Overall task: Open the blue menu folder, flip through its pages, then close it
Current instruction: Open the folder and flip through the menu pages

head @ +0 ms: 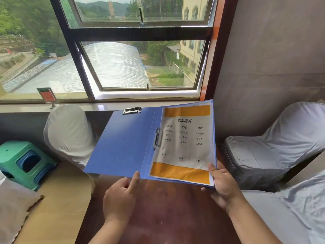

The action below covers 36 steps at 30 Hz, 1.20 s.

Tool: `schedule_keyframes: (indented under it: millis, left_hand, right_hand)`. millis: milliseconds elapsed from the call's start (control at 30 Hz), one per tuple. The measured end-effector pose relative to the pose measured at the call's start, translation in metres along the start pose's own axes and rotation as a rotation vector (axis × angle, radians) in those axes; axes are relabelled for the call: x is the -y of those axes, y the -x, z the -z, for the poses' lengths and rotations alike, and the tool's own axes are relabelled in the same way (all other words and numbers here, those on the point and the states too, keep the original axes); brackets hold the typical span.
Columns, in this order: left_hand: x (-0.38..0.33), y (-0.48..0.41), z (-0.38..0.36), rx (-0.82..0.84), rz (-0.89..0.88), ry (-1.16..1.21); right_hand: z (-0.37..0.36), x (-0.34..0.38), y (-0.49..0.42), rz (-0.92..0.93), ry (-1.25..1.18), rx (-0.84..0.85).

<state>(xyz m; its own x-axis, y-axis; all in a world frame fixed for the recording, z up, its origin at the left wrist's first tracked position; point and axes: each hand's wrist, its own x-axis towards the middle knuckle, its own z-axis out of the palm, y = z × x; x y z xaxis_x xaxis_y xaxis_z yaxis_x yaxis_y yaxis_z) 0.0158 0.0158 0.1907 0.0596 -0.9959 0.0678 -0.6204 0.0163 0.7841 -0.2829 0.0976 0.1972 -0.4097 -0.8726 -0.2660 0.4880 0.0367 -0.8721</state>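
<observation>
Blue menu folder (123,143): open, held above the far right part of the dark table (167,208). Right hand (223,187): clamped on its near right corner. Left hand (119,199): forefinger extended, touching near edge; fingers loose, gripping nothing.

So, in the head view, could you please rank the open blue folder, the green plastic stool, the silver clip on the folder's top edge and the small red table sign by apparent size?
1. Open blue folder, easily the largest.
2. Green plastic stool.
3. Small red table sign and silver clip: they look alike, and the sign stands farther away, so I won't rank them.
</observation>
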Motion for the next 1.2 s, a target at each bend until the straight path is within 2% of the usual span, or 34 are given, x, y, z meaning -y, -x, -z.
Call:
schedule_keyframes:
  millis: [67, 167, 300, 367, 633, 700, 767, 867, 967, 1100, 1200]
  left_hand:
    - [-0.019, 0.006, -0.003, -0.086, -0.245, -0.091]
    - [-0.051, 0.011, -0.018, -0.052, -0.553, -0.253]
    - [-0.075, 0.014, -0.035, 0.107, -0.575, -0.451]
    - [-0.075, 0.013, -0.039, 0.131, -0.566, -0.449]
    - [-0.074, 0.009, -0.039, -0.011, -0.706, -0.261]
    - [-0.075, 0.006, -0.033, 0.004, -0.602, -0.140]
    - [-0.072, 0.001, -0.024, 0.011, -0.344, 0.118]
    - [-0.060, -0.013, -0.012, -0.081, 0.056, 0.513]
    - [-0.043, -0.027, -0.006, -0.104, 0.337, 0.806]
    - [-0.031, -0.029, -0.006, -0.118, 0.419, 0.806]
    - [-0.034, -0.025, -0.001, -0.240, 0.338, 0.568]
  right_hand:
    - [-0.003, -0.004, 0.002, -0.006, 0.001, 0.002]
    - [-0.014, -0.010, 0.007, -0.009, -0.004, 0.026]
    - [-0.029, -0.015, 0.013, -0.016, -0.034, 0.084]
    - [-0.032, -0.014, 0.015, -0.019, -0.046, 0.109]
    - [-0.027, -0.008, 0.018, -0.017, -0.099, 0.142]
    - [-0.021, -0.007, 0.018, -0.006, -0.111, 0.133]
    - [-0.012, -0.005, 0.018, 0.005, -0.125, 0.119]
    - [-0.004, 0.002, 0.017, -0.002, -0.141, 0.100]
    - [0.000, 0.009, 0.015, -0.018, -0.130, 0.093]
    - [-0.001, 0.011, 0.012, -0.018, -0.109, 0.110]
    - [-0.003, 0.011, 0.011, -0.022, -0.113, 0.112]
